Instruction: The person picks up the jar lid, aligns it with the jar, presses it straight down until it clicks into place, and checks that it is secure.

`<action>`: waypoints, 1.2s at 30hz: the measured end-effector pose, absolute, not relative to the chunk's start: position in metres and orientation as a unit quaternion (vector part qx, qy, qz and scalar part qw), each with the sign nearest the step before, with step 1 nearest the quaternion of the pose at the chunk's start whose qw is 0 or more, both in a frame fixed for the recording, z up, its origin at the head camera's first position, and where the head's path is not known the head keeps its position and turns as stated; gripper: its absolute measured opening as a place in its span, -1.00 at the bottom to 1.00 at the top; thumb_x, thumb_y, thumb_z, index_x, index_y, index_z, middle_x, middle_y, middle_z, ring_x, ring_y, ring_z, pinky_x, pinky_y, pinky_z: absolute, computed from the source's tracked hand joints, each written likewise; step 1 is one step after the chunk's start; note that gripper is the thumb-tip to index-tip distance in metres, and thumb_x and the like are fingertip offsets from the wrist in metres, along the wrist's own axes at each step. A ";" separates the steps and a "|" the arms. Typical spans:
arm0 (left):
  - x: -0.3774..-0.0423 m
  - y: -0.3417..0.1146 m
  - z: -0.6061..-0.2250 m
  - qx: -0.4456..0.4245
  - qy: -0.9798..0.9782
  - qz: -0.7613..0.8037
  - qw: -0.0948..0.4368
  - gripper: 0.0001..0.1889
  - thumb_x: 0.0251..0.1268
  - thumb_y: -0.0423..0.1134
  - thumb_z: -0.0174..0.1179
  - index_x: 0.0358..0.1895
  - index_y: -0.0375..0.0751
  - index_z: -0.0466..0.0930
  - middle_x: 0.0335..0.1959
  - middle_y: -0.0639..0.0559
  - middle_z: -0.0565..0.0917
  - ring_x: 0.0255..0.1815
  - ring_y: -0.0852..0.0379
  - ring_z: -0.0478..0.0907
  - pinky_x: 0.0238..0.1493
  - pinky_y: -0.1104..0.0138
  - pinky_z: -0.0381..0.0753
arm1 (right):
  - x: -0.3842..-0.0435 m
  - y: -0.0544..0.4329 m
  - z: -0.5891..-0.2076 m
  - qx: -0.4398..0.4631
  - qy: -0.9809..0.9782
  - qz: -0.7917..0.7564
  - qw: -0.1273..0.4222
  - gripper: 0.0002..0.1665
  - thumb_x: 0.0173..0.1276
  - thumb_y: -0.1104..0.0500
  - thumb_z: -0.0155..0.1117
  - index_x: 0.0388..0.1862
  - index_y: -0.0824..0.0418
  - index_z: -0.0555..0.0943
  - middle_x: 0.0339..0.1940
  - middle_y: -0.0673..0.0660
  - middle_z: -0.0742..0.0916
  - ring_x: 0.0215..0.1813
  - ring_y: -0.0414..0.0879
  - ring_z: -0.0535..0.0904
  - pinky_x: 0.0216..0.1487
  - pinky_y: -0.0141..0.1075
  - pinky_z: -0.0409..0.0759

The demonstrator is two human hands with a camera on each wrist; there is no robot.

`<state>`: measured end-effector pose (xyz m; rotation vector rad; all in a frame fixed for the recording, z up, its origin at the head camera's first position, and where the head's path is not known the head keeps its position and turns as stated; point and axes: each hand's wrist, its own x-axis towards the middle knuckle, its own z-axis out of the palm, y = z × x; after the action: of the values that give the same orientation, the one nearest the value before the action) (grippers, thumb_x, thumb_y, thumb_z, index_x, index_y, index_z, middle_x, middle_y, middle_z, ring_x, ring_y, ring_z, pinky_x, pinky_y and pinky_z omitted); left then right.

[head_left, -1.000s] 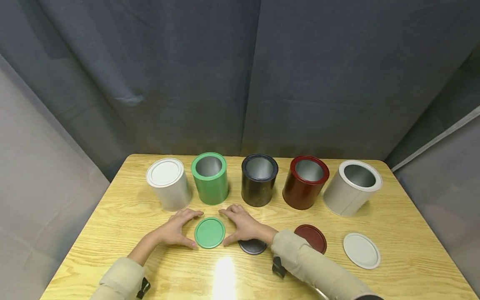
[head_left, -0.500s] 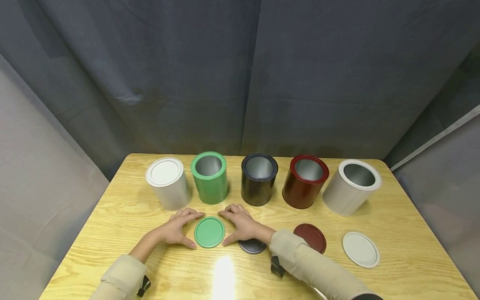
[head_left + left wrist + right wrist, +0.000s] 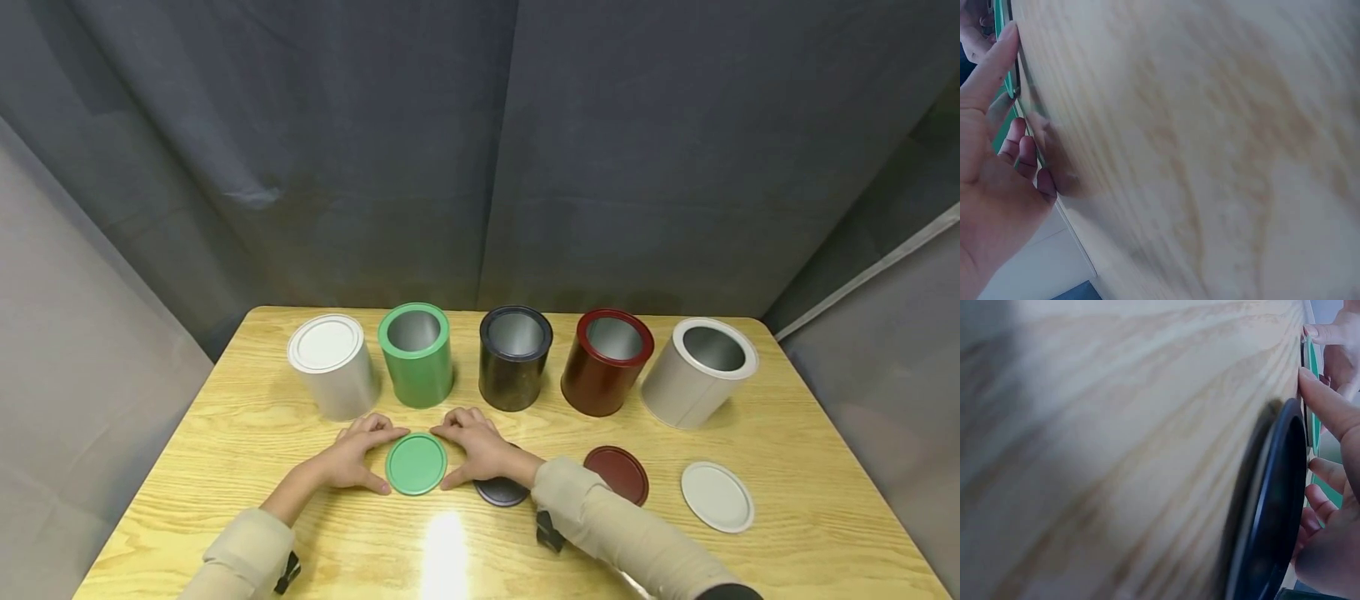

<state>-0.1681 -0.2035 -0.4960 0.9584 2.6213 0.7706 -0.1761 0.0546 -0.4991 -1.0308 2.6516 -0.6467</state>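
Note:
A round green lid lies on the wooden table in front of the open green can. My left hand spreads around the lid's left side, index fingertip and thumb right at its rim. Mirroring it, my right hand curves around the right side with index finger and thumb at the edge. In the right wrist view the green lid shows edge-on beyond my thumb. Under my right wrist lies a black lid, partly hidden by that hand and forearm.
Along the back stand a lidded white can, an open black can, an open dark red can and an open off-white can. A dark red lid and an off-white lid lie on the table's right half.
My right hand has moved slightly left, its index finger and thumb now closer to the green lid's rim. The whole view has shifted a little; cans and lids keep their places.

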 end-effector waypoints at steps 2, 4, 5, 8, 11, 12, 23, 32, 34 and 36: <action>-0.168 -0.203 -0.497 0.329 0.900 0.262 0.118 -0.16 -0.25 0.06 0.44 0.23 -0.16 0.39 -0.05 0.06 0.31 0.03 0.01 0.19 -0.11 0.14 0.17 | -0.176 0.054 -0.500 -0.350 0.904 -0.220 0.111 -0.05 -0.12 -0.21 0.45 0.26 0.11 0.40 0.05 0.01 0.37 0.03 -0.07 0.20 -0.05 -0.21 0.20; -0.169 -0.203 -0.498 0.329 0.900 0.260 0.116 -0.16 -0.25 0.08 0.43 0.22 -0.15 0.39 -0.06 0.07 0.31 0.02 0.02 0.19 -0.13 0.15 0.16 | -0.177 0.053 -0.501 -0.350 0.905 -0.215 0.109 -0.05 -0.12 -0.22 0.45 0.27 0.10 0.40 0.04 0.00 0.37 0.02 -0.08 0.19 -0.07 -0.23 0.20; -0.169 -0.204 -0.498 0.328 0.901 0.259 0.115 -0.16 -0.25 0.09 0.43 0.23 -0.15 0.39 -0.07 0.07 0.31 0.01 0.03 0.19 -0.13 0.15 0.16 | -0.177 0.053 -0.501 -0.350 0.906 -0.213 0.107 -0.05 -0.12 -0.22 0.45 0.26 0.09 0.40 0.03 0.00 0.37 0.02 -0.08 0.19 -0.08 -0.23 0.19; -0.169 -0.204 -0.499 0.327 0.902 0.260 0.114 -0.17 -0.25 0.09 0.42 0.22 -0.14 0.40 -0.08 0.08 0.30 0.00 0.04 0.19 -0.13 0.15 0.16 | -0.176 0.051 -0.500 -0.352 0.907 -0.208 0.104 -0.06 -0.12 -0.21 0.45 0.26 0.09 0.41 0.01 0.00 0.37 -0.01 -0.08 0.20 -0.10 -0.25 0.19; -0.169 -0.204 -0.500 0.324 0.902 0.261 0.114 -0.17 -0.25 0.10 0.42 0.22 -0.13 0.40 -0.09 0.09 0.30 -0.01 0.04 0.18 -0.14 0.15 0.16 | -0.176 0.049 -0.499 -0.355 0.907 -0.203 0.101 -0.07 -0.12 -0.22 0.45 0.25 0.09 0.42 -0.01 -0.01 0.37 -0.03 -0.08 0.20 -0.12 -0.25 0.19; -0.169 -0.205 -0.500 0.323 0.903 0.261 0.113 -0.17 -0.25 0.10 0.42 0.22 -0.14 0.40 -0.08 0.09 0.30 -0.01 0.04 0.18 -0.14 0.16 0.16 | -0.176 0.049 -0.499 -0.355 0.907 -0.202 0.099 -0.07 -0.12 -0.22 0.45 0.25 0.09 0.42 -0.02 -0.01 0.37 -0.04 -0.08 0.20 -0.12 -0.26 0.19; -0.168 -0.204 -0.501 0.325 0.903 0.260 0.103 -0.18 -0.23 0.08 0.40 0.22 -0.15 0.40 -0.07 0.06 0.31 -0.01 0.04 0.20 -0.13 0.15 0.17 | -0.177 0.044 -0.499 -0.353 0.909 -0.203 0.090 -0.05 -0.19 -0.19 0.49 0.23 0.12 0.45 -0.09 -0.01 0.36 -0.12 -0.11 0.19 -0.19 -0.31 0.19; -0.169 -0.205 -0.501 0.326 0.899 0.275 0.103 -0.17 -0.20 0.12 0.37 0.23 -0.18 0.39 -0.06 0.05 0.34 0.00 0.04 0.21 -0.09 0.11 0.17 | -0.178 0.044 -0.500 -0.341 0.909 -0.218 0.100 -0.03 -0.20 -0.19 0.50 0.24 0.12 0.44 -0.13 -0.03 0.35 -0.14 -0.12 0.17 -0.18 -0.31 0.17; -0.170 -0.205 -0.501 0.327 0.895 0.284 0.105 -0.17 -0.18 0.14 0.35 0.24 -0.17 0.38 -0.05 0.06 0.35 0.01 0.04 0.22 -0.07 0.10 0.17 | -0.179 0.045 -0.500 -0.343 0.906 -0.224 0.102 -0.03 -0.19 -0.19 0.49 0.24 0.12 0.43 -0.14 -0.03 0.35 -0.15 -0.12 0.17 -0.18 -0.32 0.16; -0.171 -0.206 -0.501 0.328 0.893 0.290 0.104 -0.16 -0.17 0.16 0.33 0.25 -0.17 0.37 -0.05 0.06 0.36 0.01 0.04 0.23 -0.07 0.08 0.19 | -0.180 0.046 -0.500 -0.346 0.904 -0.229 0.103 -0.03 -0.19 -0.19 0.49 0.25 0.13 0.43 -0.14 -0.03 0.36 -0.14 -0.12 0.18 -0.17 -0.32 0.16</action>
<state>-0.1707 -0.2062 -0.5013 0.9682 2.6338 0.8546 -0.1802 0.0463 -0.5000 -1.0218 2.6672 -0.6755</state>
